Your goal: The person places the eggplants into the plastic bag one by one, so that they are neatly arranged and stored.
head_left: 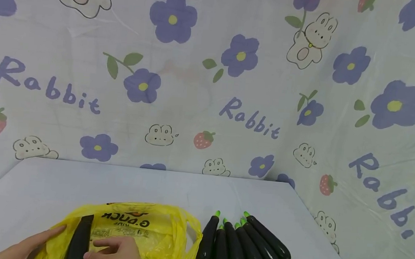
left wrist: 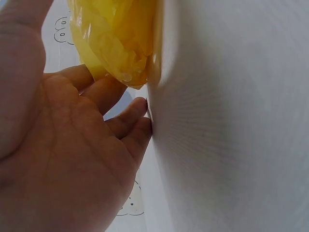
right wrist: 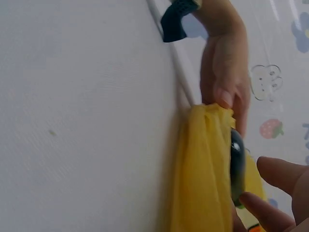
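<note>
A yellow plastic bag (head_left: pixel 156 246) with black print lies on the white table. One dark, glossy eggplant (head_left: pixel 79 239) lies lengthwise at its left part, its lower end cut off by the frame. My left hand (head_left: pixel 38 241) holds the bag's left edge, thumb on top; in the left wrist view its fingers reach against the yellow plastic. Over the bag, just right of the eggplant, is my right hand (head_left: pixel 117 253). The right wrist view shows its fingers (right wrist: pixel 270 212) spread apart, one at the eggplant's green-tipped end (right wrist: pixel 237 169).
Several more eggplants (head_left: pixel 251 249) with bright green stems lie side by side, right of the bag handles (head_left: pixel 194 233). A white tabletop (head_left: pixel 174 187) runs back to a hanging cloth (head_left: pixel 187 104) printed with flowers and rabbits. A dark wrist strap (right wrist: pixel 174 24) sits on the left forearm.
</note>
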Demonstrator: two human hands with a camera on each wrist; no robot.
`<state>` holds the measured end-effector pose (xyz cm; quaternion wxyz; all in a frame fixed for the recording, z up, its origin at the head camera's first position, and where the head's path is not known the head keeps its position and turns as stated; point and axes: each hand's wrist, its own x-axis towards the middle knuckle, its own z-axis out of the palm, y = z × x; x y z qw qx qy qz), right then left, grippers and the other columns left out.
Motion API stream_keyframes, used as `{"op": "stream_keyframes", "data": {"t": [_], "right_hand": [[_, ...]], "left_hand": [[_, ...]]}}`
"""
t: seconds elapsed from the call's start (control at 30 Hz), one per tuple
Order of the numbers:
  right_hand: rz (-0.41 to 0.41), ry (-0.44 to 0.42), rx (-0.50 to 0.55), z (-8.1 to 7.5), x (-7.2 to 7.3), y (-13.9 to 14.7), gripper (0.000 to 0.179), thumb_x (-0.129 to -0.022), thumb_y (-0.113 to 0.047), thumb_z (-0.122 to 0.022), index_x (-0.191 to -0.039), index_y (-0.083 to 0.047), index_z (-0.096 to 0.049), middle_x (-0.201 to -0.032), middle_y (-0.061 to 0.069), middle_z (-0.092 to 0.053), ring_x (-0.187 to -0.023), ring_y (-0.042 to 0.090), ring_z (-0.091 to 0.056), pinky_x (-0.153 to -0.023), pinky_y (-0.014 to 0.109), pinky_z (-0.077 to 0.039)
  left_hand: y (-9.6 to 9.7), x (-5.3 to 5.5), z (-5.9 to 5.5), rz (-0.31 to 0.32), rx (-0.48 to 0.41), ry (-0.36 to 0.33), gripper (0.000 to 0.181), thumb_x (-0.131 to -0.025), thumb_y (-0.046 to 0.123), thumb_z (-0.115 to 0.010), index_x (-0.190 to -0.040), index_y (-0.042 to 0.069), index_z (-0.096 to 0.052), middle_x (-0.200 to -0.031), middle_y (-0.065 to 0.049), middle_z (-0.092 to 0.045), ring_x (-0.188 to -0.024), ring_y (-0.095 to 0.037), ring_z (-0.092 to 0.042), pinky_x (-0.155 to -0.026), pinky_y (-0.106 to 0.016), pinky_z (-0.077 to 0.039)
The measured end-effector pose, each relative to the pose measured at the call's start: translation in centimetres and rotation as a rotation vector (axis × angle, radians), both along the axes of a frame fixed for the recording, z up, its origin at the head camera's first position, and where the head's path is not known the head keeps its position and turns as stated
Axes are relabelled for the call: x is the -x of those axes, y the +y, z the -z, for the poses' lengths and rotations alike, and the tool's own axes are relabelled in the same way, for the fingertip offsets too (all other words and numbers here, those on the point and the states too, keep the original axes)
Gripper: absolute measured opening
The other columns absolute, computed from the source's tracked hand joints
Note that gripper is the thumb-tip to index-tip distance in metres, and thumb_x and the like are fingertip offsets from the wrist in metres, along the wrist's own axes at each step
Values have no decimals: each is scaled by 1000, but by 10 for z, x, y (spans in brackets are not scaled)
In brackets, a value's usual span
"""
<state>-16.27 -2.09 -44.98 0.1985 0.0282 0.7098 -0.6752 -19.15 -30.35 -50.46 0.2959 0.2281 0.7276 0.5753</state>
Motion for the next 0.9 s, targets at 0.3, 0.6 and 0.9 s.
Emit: {"op": "stream_keyframes", "data": {"t": [0.3, 0.6, 0.9], "right_hand": [[-9, 120, -42, -27, 7, 51, 18, -87, -15, -77, -105, -13, -78, -86, 1, -69, -74, 19, -66, -69, 37, -57], [8, 269, -75, -41, 3, 140, 27, -90, -22, -74, -112, -5, -74, -98, 4, -71, -86, 24, -68, -75, 39, -57], [206, 254, -190, -49, -2, 218, 40, -87, -31, -77, -115, -3, -72, -102, 7, -71, -85, 24, -67, -75, 38, -57]], "left_hand": [[0, 1, 1, 27, -69, -55, 80, -102, 3, -51, -147, -15, 12, -146, -28, -31, -114, -7, -55, -91, -24, -48], [0, -3, 0, -21, -3, -39, 81, -101, 6, -55, -149, -13, 7, -146, -35, -27, -116, -17, -54, -90, -27, -50], [3, -6, 0, -86, 125, 7, 85, -99, 13, -61, -150, -13, 2, -144, -40, -24, -118, -30, -51, -88, -31, -52]]}}
